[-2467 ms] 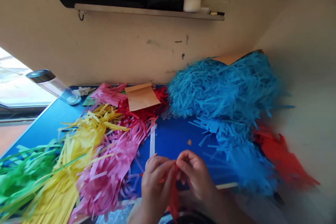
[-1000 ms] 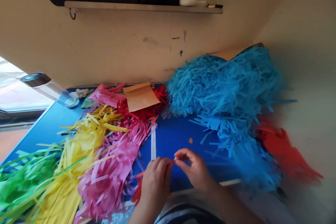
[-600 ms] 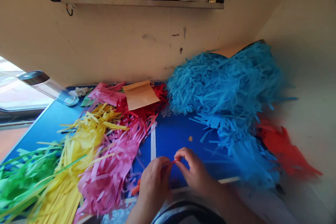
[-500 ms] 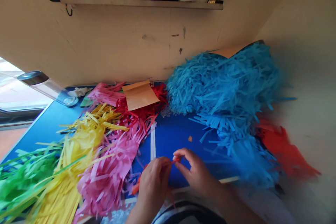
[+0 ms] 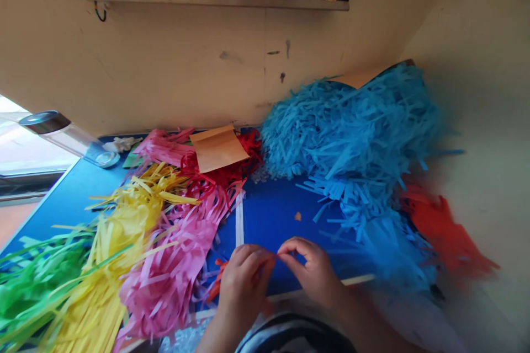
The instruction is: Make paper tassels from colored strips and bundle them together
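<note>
two fingertip pinches, left hand (image 5: pixel 244 278) and right hand (image 5: pixel 313 271), on one red paper strip (image 5: pixel 216 284) over blue tabletop (image 5: pixel 273 215)

Both hands sit low centre, close together, backs up. Left hand (image 5: pixel 244 284) is curled, thumb and forefinger pinched, tips pointing right. Right hand (image 5: pixel 314 271) is curled, thumb and forefinger pinched, tips pointing left. The two pinches nearly meet tip to tip. Forearms come in from the bottom edge, converging.
</note>
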The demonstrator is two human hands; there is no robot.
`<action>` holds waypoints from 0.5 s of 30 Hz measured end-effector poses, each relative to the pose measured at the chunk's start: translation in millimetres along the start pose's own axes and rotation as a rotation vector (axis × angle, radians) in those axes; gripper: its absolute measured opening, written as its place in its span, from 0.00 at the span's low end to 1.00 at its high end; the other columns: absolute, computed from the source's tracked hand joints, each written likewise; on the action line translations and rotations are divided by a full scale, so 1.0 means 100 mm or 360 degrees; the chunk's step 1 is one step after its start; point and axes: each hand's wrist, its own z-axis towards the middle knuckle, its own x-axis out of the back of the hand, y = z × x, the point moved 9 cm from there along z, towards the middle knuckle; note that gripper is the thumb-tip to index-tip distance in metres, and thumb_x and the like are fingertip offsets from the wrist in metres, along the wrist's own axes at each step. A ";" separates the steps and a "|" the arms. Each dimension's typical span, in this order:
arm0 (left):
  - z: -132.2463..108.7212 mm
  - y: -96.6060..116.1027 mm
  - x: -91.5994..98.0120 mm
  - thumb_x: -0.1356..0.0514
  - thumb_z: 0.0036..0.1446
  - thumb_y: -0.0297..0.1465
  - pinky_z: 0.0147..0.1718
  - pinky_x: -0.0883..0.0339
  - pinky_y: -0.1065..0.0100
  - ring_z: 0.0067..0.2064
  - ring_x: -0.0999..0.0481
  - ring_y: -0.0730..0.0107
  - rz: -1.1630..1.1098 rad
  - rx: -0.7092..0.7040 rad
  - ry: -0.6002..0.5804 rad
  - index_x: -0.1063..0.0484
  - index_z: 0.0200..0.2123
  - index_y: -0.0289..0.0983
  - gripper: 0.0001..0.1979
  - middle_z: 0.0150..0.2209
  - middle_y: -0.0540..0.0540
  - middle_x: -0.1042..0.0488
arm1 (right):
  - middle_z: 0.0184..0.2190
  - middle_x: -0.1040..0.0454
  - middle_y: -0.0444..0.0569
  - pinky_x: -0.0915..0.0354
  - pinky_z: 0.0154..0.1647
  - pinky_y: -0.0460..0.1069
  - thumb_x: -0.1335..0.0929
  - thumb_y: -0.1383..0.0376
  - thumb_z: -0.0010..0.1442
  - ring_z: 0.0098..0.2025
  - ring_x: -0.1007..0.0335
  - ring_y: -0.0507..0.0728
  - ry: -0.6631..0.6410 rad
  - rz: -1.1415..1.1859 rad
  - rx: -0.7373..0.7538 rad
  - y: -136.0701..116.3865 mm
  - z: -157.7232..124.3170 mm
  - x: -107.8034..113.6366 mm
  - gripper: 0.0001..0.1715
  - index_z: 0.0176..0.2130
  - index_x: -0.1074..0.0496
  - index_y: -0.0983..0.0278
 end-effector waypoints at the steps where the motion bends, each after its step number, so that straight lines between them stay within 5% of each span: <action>1: 0.00 0.01 0.00 0.41 0.61 0.26 0.38 0.29 0.67 0.34 0.22 0.70 0.0004 -0.0037 0.0013 0.27 0.35 0.41 0.05 0.32 0.49 0.20 | 0.30 0.22 0.46 0.34 0.39 0.47 0.32 0.64 0.63 0.34 0.27 0.55 0.0014 -0.0005 -0.0004 0.00 0.00 0.01 0.07 0.33 0.24 0.60; 10: -0.03 0.08 -0.02 0.41 0.60 0.23 0.48 0.34 0.63 0.34 0.20 0.73 0.0082 -0.0155 0.0098 0.27 0.34 0.42 0.07 0.32 0.53 0.19 | 0.30 0.20 0.46 0.32 0.39 0.47 0.32 0.66 0.62 0.34 0.24 0.55 0.0042 -0.0060 0.0026 -0.05 -0.03 0.05 0.06 0.33 0.23 0.60; 15: -0.05 0.07 -0.09 0.41 0.61 0.24 0.48 0.33 0.64 0.32 0.20 0.74 0.0126 -0.0117 0.0105 0.29 0.34 0.41 0.06 0.30 0.54 0.20 | 0.31 0.21 0.46 0.32 0.41 0.49 0.33 0.68 0.63 0.35 0.25 0.55 0.0138 -0.0199 0.0281 -0.20 -0.08 0.07 0.07 0.34 0.25 0.60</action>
